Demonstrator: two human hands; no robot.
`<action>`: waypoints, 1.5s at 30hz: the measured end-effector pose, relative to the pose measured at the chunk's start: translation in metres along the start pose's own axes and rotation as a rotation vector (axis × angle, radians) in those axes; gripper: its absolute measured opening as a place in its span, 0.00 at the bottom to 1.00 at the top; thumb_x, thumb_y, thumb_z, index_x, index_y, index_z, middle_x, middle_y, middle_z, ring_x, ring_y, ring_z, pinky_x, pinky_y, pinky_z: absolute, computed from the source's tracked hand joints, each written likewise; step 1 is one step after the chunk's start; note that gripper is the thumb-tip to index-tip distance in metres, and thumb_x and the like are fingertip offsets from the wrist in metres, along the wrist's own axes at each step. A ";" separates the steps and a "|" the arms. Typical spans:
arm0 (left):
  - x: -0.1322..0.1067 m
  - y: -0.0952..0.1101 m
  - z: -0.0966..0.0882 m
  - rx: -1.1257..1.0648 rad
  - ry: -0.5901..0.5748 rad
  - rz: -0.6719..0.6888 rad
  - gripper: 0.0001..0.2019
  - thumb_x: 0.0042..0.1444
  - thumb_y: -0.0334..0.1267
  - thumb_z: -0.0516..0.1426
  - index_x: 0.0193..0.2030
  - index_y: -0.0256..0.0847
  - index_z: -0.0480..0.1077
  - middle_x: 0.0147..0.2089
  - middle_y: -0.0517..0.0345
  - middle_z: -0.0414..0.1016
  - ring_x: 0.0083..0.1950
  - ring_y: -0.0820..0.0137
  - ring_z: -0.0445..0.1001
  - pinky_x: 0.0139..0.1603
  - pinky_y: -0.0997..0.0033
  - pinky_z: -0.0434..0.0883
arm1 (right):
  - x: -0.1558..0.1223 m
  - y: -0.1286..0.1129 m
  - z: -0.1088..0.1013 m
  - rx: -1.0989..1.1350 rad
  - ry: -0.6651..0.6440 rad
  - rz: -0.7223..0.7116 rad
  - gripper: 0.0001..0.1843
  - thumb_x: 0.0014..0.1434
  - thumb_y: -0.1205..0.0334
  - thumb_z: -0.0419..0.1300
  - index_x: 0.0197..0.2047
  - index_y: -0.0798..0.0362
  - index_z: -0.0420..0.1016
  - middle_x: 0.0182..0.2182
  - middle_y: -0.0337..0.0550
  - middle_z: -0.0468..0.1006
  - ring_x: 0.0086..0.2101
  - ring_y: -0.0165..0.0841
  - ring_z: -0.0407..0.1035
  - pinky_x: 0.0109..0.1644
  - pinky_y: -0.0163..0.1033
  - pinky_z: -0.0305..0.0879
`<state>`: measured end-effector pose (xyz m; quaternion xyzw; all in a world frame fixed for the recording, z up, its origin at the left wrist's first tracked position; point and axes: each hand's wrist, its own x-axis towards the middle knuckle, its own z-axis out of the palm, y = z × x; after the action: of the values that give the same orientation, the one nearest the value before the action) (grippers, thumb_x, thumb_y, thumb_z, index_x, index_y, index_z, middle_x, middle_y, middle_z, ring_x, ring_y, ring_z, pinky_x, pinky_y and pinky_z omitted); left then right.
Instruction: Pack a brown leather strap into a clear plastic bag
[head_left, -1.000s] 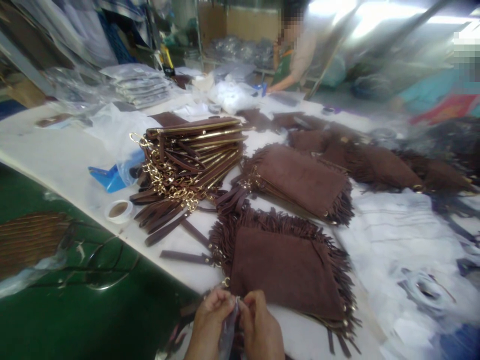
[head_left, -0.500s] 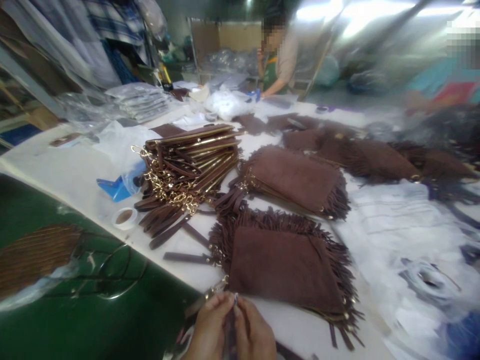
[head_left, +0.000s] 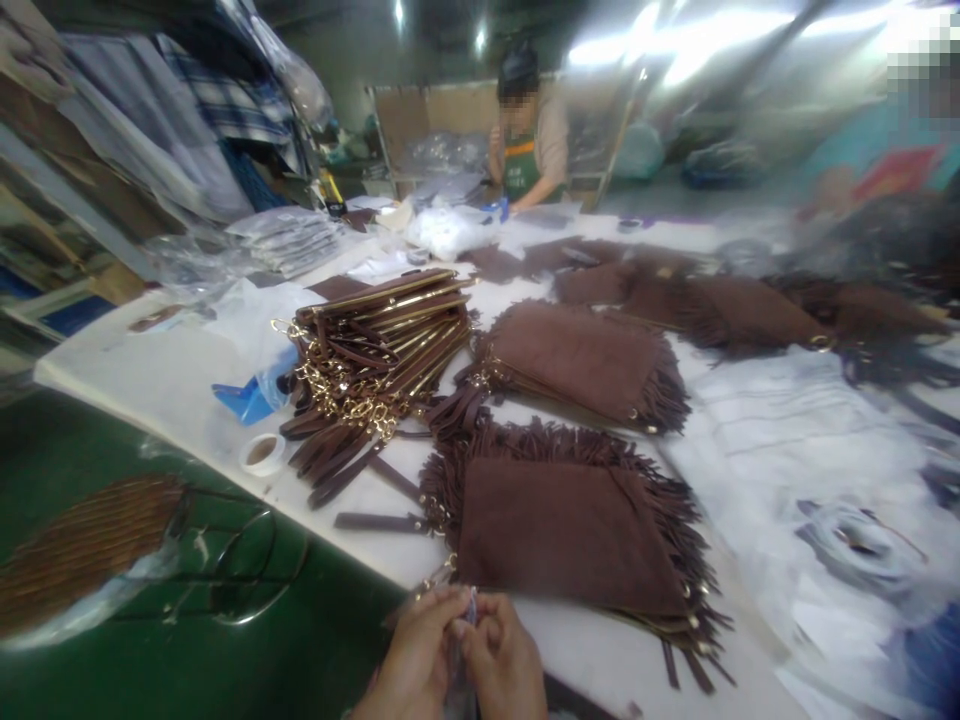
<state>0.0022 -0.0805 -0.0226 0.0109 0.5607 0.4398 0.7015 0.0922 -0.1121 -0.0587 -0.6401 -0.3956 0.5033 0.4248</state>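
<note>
My left hand [head_left: 416, 645] and my right hand [head_left: 506, 650] meet at the front edge of the table, fingers closed in a pinch. A small pale thing [head_left: 472, 604] shows between the fingertips, too small to name. Something dark hangs between my palms, mostly hidden. Just beyond my hands lies a stack of brown fringed pouches [head_left: 562, 535], with gold rings and straps at its left side. A second stack of fringed pouches [head_left: 570, 355] lies behind it.
To the left, brown pouches [head_left: 390, 340] with gold zips and chains are piled beside a roll of tape [head_left: 262, 453]. A spool [head_left: 855, 545] rests on white sheets at right. A wicker stool [head_left: 90, 560] stands below the table. A co-worker [head_left: 536, 150] works across the table.
The view has shifted slightly. My fingers stay pinched together, and my right thumb now bends closer to the pale thing. The co-worker across the table has turned the head downward.
</note>
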 end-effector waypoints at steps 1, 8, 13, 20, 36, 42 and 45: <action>0.000 0.000 -0.001 0.023 0.000 0.001 0.07 0.45 0.25 0.66 0.30 0.34 0.72 0.26 0.55 0.76 0.26 0.71 0.75 0.27 0.78 0.70 | 0.001 0.002 0.000 0.016 -0.002 -0.001 0.12 0.53 0.54 0.59 0.35 0.54 0.74 0.16 0.29 0.62 0.19 0.28 0.58 0.24 0.31 0.52; -0.001 0.000 -0.006 0.104 0.041 -0.044 0.08 0.49 0.32 0.64 0.34 0.36 0.70 0.28 0.54 0.77 0.29 0.66 0.77 0.28 0.74 0.70 | 0.005 0.010 -0.001 0.199 -0.039 0.104 0.18 0.52 0.48 0.61 0.34 0.56 0.74 0.14 0.28 0.59 0.16 0.25 0.53 0.20 0.30 0.49; -0.004 0.001 -0.002 0.090 0.016 -0.042 0.04 0.53 0.30 0.61 0.32 0.35 0.69 0.28 0.52 0.76 0.32 0.63 0.78 0.30 0.71 0.71 | 0.005 0.008 -0.002 0.271 -0.026 0.189 0.24 0.49 0.43 0.64 0.36 0.57 0.76 0.13 0.28 0.60 0.15 0.24 0.50 0.17 0.28 0.45; 0.001 0.007 -0.001 0.104 0.040 -0.191 0.03 0.55 0.29 0.57 0.31 0.32 0.70 0.26 0.50 0.76 0.27 0.66 0.75 0.28 0.71 0.71 | 0.003 0.002 -0.003 0.368 -0.047 0.287 0.30 0.45 0.37 0.65 0.37 0.58 0.76 0.11 0.27 0.58 0.12 0.21 0.47 0.13 0.27 0.41; -0.004 0.011 -0.002 0.217 -0.117 -0.135 0.03 0.51 0.30 0.60 0.32 0.36 0.69 0.27 0.52 0.75 0.29 0.63 0.76 0.25 0.70 0.70 | -0.001 0.015 -0.002 0.257 -0.055 0.165 0.26 0.51 0.39 0.62 0.35 0.56 0.73 0.11 0.28 0.60 0.13 0.22 0.49 0.18 0.27 0.45; -0.003 0.019 -0.009 0.239 -0.224 -0.160 0.07 0.53 0.34 0.62 0.30 0.36 0.68 0.27 0.51 0.74 0.27 0.65 0.75 0.24 0.71 0.70 | -0.005 0.023 0.006 0.334 -0.025 0.256 0.30 0.46 0.32 0.62 0.30 0.53 0.66 0.09 0.29 0.62 0.12 0.22 0.48 0.17 0.28 0.43; -0.004 0.025 -0.011 0.254 -0.277 -0.188 0.07 0.52 0.34 0.63 0.28 0.35 0.69 0.27 0.52 0.75 0.26 0.67 0.75 0.27 0.72 0.70 | -0.005 0.022 0.006 0.411 -0.084 0.350 0.32 0.42 0.30 0.63 0.30 0.52 0.63 0.09 0.28 0.62 0.11 0.20 0.43 0.15 0.26 0.38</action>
<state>-0.0213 -0.0727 -0.0109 0.1070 0.5085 0.2926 0.8028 0.0876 -0.1227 -0.0787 -0.5777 -0.1859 0.6650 0.4354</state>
